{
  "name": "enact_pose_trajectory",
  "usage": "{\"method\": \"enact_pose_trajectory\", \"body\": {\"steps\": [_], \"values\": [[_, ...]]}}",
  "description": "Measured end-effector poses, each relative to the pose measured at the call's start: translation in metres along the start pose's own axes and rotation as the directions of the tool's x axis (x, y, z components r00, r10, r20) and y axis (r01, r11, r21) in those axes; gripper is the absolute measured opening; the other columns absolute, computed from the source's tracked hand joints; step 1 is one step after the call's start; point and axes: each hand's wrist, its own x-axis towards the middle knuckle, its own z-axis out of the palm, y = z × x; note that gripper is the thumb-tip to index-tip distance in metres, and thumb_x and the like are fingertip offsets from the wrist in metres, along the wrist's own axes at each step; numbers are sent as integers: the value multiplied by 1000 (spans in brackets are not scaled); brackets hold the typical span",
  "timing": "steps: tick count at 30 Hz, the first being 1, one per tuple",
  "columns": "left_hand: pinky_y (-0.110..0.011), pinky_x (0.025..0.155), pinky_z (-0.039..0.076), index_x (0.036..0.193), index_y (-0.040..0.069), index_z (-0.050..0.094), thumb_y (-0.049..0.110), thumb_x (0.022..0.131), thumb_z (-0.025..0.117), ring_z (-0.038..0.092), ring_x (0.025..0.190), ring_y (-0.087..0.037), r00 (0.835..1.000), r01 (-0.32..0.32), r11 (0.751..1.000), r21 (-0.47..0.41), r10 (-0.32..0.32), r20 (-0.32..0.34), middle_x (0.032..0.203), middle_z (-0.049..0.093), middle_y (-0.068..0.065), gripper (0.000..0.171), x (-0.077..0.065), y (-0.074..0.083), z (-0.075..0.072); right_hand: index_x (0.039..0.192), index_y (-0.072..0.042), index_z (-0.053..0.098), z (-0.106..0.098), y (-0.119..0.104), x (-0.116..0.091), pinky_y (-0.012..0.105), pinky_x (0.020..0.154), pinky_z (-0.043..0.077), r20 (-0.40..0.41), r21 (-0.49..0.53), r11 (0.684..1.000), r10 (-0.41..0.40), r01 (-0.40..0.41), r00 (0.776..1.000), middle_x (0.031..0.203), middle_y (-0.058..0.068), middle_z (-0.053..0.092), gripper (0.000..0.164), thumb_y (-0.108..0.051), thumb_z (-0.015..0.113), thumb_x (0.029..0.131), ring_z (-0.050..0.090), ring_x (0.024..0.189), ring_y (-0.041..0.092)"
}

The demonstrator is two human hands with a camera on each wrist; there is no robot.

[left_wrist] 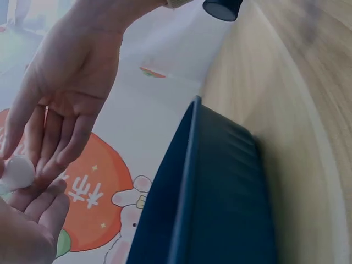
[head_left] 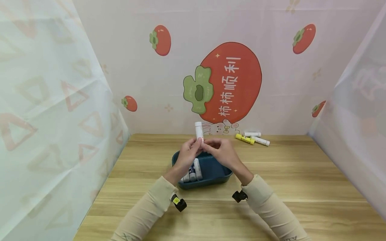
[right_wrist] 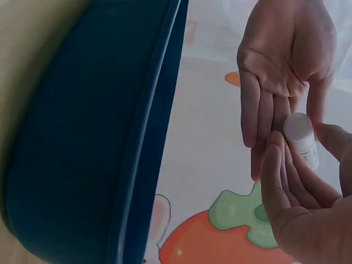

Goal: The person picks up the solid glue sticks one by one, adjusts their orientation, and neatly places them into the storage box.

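Observation:
Above the dark blue bin (head_left: 214, 171), both hands meet at an upright white glue stick (head_left: 199, 131). My left hand (head_left: 188, 154) holds its lower part between thumb and fingers. The right hand (head_left: 223, 152) pinches close to the bottom end with thumb and fingertips. From below, in the right wrist view, the round end of the glue stick (right_wrist: 300, 128) shows between the two hands. Several more sticks lie side by side in the bin's left part, among them a white glue stick (head_left: 197, 169) and a dark-blue-labelled stick (head_left: 192, 174); the left hand partly hides them.
Behind the bin to the right, a yellow glue stick (head_left: 245, 139) lies with two white ones, including a white glue stick (head_left: 261, 141), on the wooden table (head_left: 289, 187). A printed backdrop (head_left: 280, 83) rises at the table's rear, with sheets at both sides.

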Motion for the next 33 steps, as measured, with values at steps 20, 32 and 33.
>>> {"method": "enact_pose_trajectory", "body": {"steps": [20,32,33], "values": [[-60,130,28,172,13,8,75,97,53,21,165,-31,972,-149,557,817,-70,225,179,14,-9,106,-22,20,-37,108,-4,81,-13,-10,1,29,71,60,35,-126,990,74,-69,997,99,11,81,27,-27,80,95,73,85,25],[-60,133,19,169,2,4,90,85,52,8,167,-38,956,-287,54,956,-44,290,179,0,-16,131,-50,-7,-80,94,-5,83,-4,0,-7,24,53,49,-29,-315,936,153,-155,988,82,6,78,21,-26,85,91,63,65,14],[-60,133,20,169,1,5,91,85,51,9,167,-38,956,-286,48,957,-48,288,179,1,-17,131,-52,-10,-82,93,-5,83,-2,2,-8,24,53,48,-33,-322,931,167,-169,985,80,6,77,21,-26,85,91,62,64,15]]}}
